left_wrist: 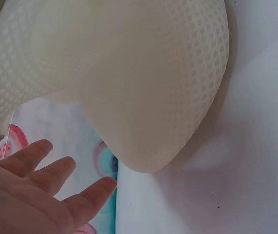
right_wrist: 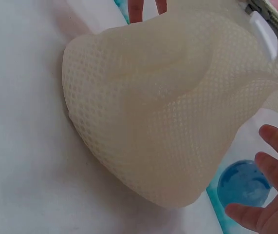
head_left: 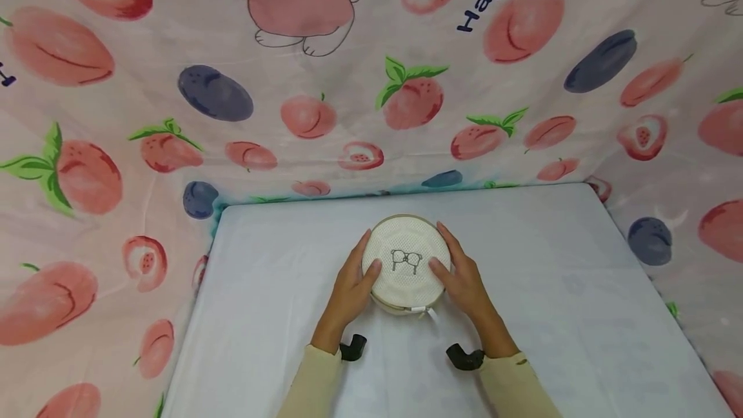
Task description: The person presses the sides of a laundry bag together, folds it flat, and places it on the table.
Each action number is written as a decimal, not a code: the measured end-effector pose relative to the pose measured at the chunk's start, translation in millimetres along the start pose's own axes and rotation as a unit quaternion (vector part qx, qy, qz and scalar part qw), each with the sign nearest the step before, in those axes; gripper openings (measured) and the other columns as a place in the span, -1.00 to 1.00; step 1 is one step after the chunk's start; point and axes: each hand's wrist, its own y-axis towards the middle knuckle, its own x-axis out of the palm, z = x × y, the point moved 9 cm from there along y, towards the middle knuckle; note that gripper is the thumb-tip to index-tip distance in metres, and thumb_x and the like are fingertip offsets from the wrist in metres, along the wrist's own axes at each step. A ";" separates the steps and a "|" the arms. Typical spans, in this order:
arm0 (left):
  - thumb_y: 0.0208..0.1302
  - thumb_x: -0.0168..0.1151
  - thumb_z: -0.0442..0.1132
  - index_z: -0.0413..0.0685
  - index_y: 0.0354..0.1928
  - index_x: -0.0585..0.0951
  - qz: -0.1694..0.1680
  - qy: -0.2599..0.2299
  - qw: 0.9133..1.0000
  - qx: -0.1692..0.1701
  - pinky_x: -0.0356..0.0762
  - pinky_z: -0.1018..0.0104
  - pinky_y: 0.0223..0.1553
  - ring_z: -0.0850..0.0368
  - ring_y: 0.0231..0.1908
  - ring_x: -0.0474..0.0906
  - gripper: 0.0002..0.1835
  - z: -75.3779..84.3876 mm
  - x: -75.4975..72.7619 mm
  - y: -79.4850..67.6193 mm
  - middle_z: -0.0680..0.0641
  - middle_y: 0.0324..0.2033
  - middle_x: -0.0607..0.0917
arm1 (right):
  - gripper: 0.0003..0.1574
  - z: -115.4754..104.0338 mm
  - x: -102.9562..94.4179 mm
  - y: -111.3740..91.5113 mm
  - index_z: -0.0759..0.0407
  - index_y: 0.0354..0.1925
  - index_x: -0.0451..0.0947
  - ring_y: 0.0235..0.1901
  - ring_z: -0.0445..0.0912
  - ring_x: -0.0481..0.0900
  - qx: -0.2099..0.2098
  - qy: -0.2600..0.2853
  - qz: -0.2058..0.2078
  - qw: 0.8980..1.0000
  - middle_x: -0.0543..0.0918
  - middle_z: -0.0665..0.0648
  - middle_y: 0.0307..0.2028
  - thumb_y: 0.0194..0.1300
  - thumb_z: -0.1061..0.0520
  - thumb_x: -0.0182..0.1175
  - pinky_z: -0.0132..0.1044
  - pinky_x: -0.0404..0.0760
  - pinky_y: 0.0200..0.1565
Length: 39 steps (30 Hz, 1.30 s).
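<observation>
Between the two hands is a round cream mesh laundry bag [head_left: 406, 286] with a dark line drawing on its flat top and a zipper round the edge. My left hand [head_left: 350, 284] holds its left rim, thumb on top. Opposite, my right hand [head_left: 467, 284] grips the right rim the same way. Both wrist views show the soft honeycomb mesh body [left_wrist: 148, 92] hanging below the rim, its lowest part close to the table. A white zipper tab [right_wrist: 264, 35] shows on the edge nearest the person.
A white-covered table [head_left: 278, 263] lies under the hands. Fruit-printed cloth [head_left: 325, 82] rises behind it and along both sides. Black wrist camera mounts [head_left: 464, 358] stick inward from the cream sleeves [head_left: 513, 389].
</observation>
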 end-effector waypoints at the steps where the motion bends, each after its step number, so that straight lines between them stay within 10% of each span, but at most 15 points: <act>1: 0.43 -0.04 -0.08 0.07 0.46 0.02 -0.001 0.001 1.000 0.000 -0.04 -0.06 0.38 0.13 0.43 -0.04 -0.36 2.1 -0.1 -0.2 0.06 0.43 0.09 | -0.15 -5.7 -0.5 -0.4 -0.15 0.45 -0.04 0.38 0.00 0.15 -0.001 -0.001 0.000 1.000 0.15 0.03 0.41 0.34 0.11 0.12 -0.30 0.14 0.34; 10: 0.38 0.01 0.04 0.42 0.44 -0.03 0.006 0.027 1.000 0.006 0.00 0.06 0.39 0.26 0.41 -0.02 -0.33 -26.8 11.7 8.7 0.27 0.41 0.08 | -0.19 -36.8 -3.1 -1.7 0.07 0.44 0.03 0.33 0.09 0.24 0.002 -0.003 0.002 1.000 0.23 0.18 0.37 0.33 0.14 0.12 0.05 0.25 0.27; 21: 0.41 0.01 -0.09 0.08 0.47 0.03 0.002 0.031 1.000 0.004 0.02 -0.01 0.38 0.12 0.41 0.03 -0.34 8.2 9.3 0.0 0.05 0.42 0.12 | -0.16 1.1 10.2 -0.7 -0.29 0.43 0.01 0.33 -0.04 0.24 0.000 0.008 0.012 1.000 0.23 -0.03 0.37 0.30 0.00 0.16 0.07 0.27 0.26; 31: 0.39 -0.01 0.06 0.37 0.45 -0.01 0.016 0.052 0.998 0.006 0.05 0.02 0.37 0.22 0.41 0.02 -0.34 -31.1 15.0 6.0 0.23 0.41 0.09 | -0.18 2.0 14.0 -2.1 -0.34 0.42 0.01 0.30 -0.04 0.29 0.002 0.019 0.017 1.000 0.24 -0.09 0.36 0.31 -0.07 0.14 0.09 0.31 0.22; 39: 0.46 -0.12 0.00 0.35 0.43 0.11 0.017 0.031 0.999 0.003 0.06 0.07 0.37 0.22 0.39 0.06 -0.46 -22.5 14.6 4.7 0.20 0.39 0.17 | -0.16 7.2 17.6 -4.8 -0.36 0.42 -0.03 0.32 -0.04 0.26 0.007 0.016 0.014 1.000 0.20 -0.11 0.38 0.31 -0.08 0.15 0.11 0.29 0.24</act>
